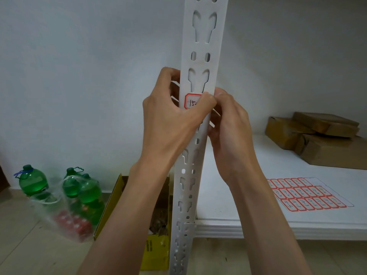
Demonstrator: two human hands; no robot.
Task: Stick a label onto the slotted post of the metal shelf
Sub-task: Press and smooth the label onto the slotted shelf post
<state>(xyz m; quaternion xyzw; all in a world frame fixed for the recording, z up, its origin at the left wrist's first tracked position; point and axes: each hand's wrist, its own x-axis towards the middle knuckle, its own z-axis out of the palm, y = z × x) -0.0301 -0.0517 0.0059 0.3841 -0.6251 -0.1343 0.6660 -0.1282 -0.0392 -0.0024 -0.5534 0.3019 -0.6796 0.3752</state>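
Against the pale wall, your left hand (pixel 168 114) thumbs the flimsy, tacky label (pixel 191 101) onto the rigid slotted post (pixel 200 56), right hand (pixel 228 120) curled round its right edge, so rub outward from the centre.

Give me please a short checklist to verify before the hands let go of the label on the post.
1. Label lies on the front face of the slotted post, below a keyhole slot: ok.
2. Label covers no slot: cannot tell, the left hand's thumb hides its right part.
3. Label sits straight: ok for the visible left edge, which runs along the post; the rest is hidden.
4. Thumb presses the label flat: ok on the right part; the left edge is not under a finger.
5. Right hand steadies the post from its right side: ok.
6. Label sheet lies on the shelf board for the next one: ok.
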